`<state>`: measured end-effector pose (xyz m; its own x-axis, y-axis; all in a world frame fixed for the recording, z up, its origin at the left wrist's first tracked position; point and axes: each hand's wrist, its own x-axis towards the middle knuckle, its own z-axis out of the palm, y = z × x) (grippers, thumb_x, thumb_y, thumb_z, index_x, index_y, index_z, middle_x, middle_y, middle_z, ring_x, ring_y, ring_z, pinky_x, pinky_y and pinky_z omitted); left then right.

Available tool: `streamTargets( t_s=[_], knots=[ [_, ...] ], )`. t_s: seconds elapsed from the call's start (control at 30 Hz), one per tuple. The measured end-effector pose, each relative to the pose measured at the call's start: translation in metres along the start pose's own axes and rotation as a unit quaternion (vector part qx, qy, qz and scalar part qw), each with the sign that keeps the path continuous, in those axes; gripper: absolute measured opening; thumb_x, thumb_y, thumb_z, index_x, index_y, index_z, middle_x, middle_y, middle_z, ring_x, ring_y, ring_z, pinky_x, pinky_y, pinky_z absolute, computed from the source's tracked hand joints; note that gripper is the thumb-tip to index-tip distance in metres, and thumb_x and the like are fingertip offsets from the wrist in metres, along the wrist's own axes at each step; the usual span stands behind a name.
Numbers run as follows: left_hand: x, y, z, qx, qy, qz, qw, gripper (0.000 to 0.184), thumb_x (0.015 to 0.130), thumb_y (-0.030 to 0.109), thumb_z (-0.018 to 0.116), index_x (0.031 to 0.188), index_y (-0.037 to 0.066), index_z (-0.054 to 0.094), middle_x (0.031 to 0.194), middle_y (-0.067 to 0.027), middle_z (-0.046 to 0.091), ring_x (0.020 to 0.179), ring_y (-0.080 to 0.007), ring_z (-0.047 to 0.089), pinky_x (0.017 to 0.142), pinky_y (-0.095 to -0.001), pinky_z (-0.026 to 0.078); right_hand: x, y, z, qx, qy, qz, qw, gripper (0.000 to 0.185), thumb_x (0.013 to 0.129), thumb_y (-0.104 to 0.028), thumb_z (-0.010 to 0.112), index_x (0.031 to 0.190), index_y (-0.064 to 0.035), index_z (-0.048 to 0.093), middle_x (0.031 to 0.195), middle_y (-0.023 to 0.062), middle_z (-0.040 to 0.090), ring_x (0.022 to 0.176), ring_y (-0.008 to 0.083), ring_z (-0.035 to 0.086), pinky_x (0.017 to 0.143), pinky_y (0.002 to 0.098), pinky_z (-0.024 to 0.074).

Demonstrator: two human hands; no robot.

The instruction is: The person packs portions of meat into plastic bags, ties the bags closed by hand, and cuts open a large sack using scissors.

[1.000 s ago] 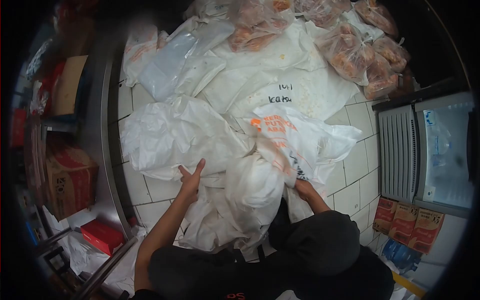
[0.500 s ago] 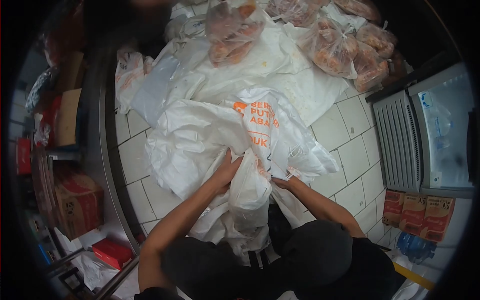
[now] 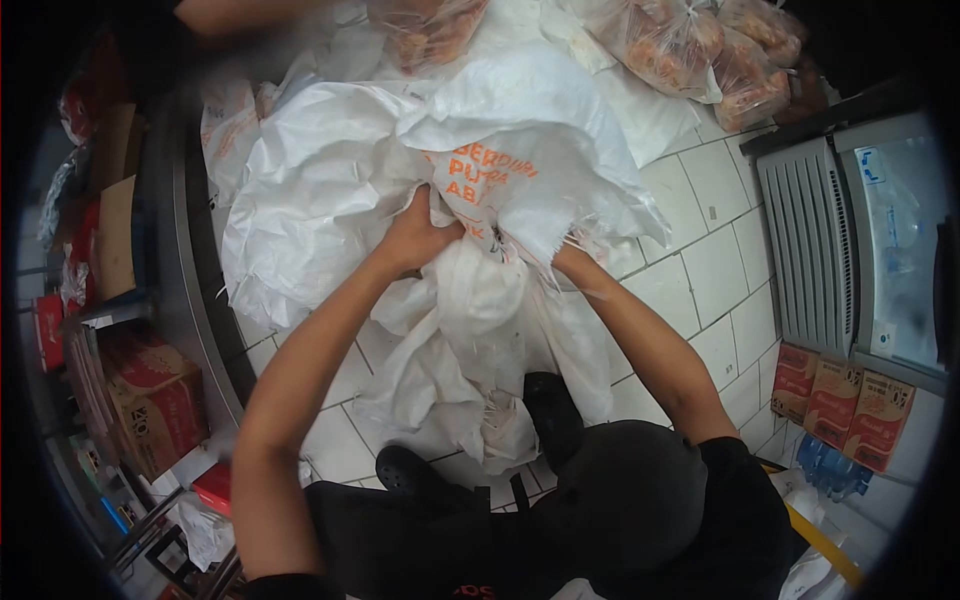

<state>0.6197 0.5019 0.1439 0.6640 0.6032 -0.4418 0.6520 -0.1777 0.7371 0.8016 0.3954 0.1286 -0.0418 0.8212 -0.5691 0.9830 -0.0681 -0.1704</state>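
Observation:
A large white woven plastic sack (image 3: 310, 190) with orange lettering lies bunched up in front of me, one end billowing away over the floor. My left hand (image 3: 418, 238) grips its gathered material left of the lettering, thumb pointing forward. On the other side, my right hand (image 3: 573, 258) holds the sack by a frayed edge with loose threads; its fingertips are hidden under the fabric. Crumpled white cloth-like material (image 3: 480, 300) hangs between my hands down toward my black shoes (image 3: 550, 405).
Clear bags of orange-brown food (image 3: 660, 45) lie at the back right, another bag (image 3: 425, 35) at the back. Another person's arm (image 3: 240, 15) reaches in at the top left. A glass-door cooler (image 3: 900, 240) stands right, above red-brown cartons (image 3: 835, 405). Metal shelving with a cardboard box (image 3: 150, 400) lines the left.
Both my hands have moved forward, pushing the sack away and spreading it wider; its upper edge now billows up. My view has shifted, and another person's arm shows at the top left.

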Motion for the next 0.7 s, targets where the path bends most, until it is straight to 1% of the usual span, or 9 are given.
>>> streamTargets(
  t_s=[0.1,0.13,0.2,0.27,0.33,0.43,0.53,0.63,0.7],
  knots=[
    [0.008,-0.011,-0.001,0.18,0.017,-0.073,0.981,0.09,0.077,0.055,0.066,0.132,-0.01,0.038,0.119,-0.0285,0.057,0.112,-0.0379,0.057,0.096,-0.038,0.044,0.01,0.006,-0.002,-0.051,-0.026,0.028,0.998,0.038,0.093,-0.022,0.047,0.128,-0.0075,0.054,0.12,0.016,0.059,0.107,0.0271,0.059,0.092,0.0342,0.0471],
    [0.005,-0.013,-0.005,0.179,0.019,-0.075,0.981,0.09,0.077,0.055,0.066,0.132,-0.01,0.038,0.119,-0.0285,0.057,0.112,-0.0379,0.057,0.096,-0.038,0.044,0.011,0.029,0.041,0.083,0.071,0.023,0.994,0.04,0.092,-0.023,0.051,0.128,-0.0071,0.054,0.121,0.0162,0.059,0.109,0.0274,0.058,0.094,0.0351,0.0459],
    [-0.005,-0.014,-0.015,0.173,0.003,-0.051,0.984,0.077,0.079,0.059,0.062,0.125,-0.002,0.051,0.108,-0.0235,0.064,0.103,-0.0367,0.062,0.089,-0.0401,0.047,0.014,0.074,0.127,0.338,0.248,-0.065,0.906,0.044,0.088,-0.025,0.057,0.128,-0.0063,0.054,0.123,0.0164,0.058,0.114,0.0281,0.056,0.097,0.0367,0.0434],
    [-0.031,-0.011,-0.03,0.148,0.002,-0.05,0.988,0.074,0.08,0.056,0.064,0.124,-0.002,0.053,0.105,-0.0219,0.066,0.099,-0.0339,0.064,0.086,-0.0387,0.049,-0.036,0.079,0.137,0.298,0.167,-0.04,0.939,0.064,0.079,-0.033,0.07,0.132,-0.0043,0.049,0.132,0.0178,0.052,0.123,0.0276,0.049,0.105,0.0362,0.0359],
    [-0.06,-0.011,-0.049,0.124,-0.001,-0.052,0.991,0.071,0.08,0.053,0.066,0.123,-0.002,0.054,0.101,-0.0202,0.067,0.096,-0.0312,0.065,0.083,-0.0374,0.05,-0.083,0.039,0.111,0.374,0.221,0.084,0.897,0.066,0.075,-0.034,0.075,0.128,-0.0025,0.051,0.129,0.0191,0.053,0.122,0.0319,0.047,0.106,0.0388,0.0348],
    [-0.091,-0.032,-0.074,0.035,0.005,-0.032,0.999,0.06,0.084,0.042,0.067,0.124,-0.001,0.053,0.095,-0.016,0.069,0.086,-0.0233,0.067,0.076,-0.0335,0.051,-0.132,0.015,0.112,0.319,0.287,0.148,0.891,0.082,0.075,-0.044,0.074,0.134,0.0035,0.041,0.139,0.0238,0.042,0.131,0.0369,0.038,0.11,0.0426,0.0276],
    [-0.121,-0.064,-0.092,-0.028,-0.001,-0.05,0.998,0.055,0.085,0.035,0.069,0.123,-0.001,0.054,0.097,-0.0161,0.067,0.082,-0.0196,0.064,0.075,-0.0298,0.051,-0.161,-0.008,0.193,0.347,0.189,0.281,0.875,0.084,0.078,-0.047,0.071,0.134,0.0071,0.039,0.141,0.0277,0.037,0.133,0.0416,0.033,0.11,0.0464,0.0261],
    [-0.158,-0.093,-0.101,-0.059,0.034,-0.056,0.996,0.048,0.087,0.031,0.067,0.123,0.001,0.054,0.096,-0.0129,0.067,0.083,-0.0163,0.063,0.072,-0.0289,0.051,-0.193,-0.035,0.241,0.371,0.207,0.235,0.874,0.075,0.085,-0.046,0.065,0.137,0.0022,0.04,0.147,0.0281,0.028,0.137,0.041,0.027,0.111,0.044,0.025],
    [-0.197,-0.11,-0.104,-0.208,0.013,-0.195,0.958,0.048,0.088,0.032,0.066,0.124,0.002,0.054,0.094,-0.011,0.066,0.084,-0.0157,0.063,0.069,-0.0297,0.052,-0.207,-0.047,0.227,0.404,0.166,0.3,0.848,0.071,0.085,-0.044,0.065,0.135,0.0021,0.043,0.144,0.0275,0.033,0.136,0.0399,0.03,0.109,0.0438,0.0279]
  ],
)
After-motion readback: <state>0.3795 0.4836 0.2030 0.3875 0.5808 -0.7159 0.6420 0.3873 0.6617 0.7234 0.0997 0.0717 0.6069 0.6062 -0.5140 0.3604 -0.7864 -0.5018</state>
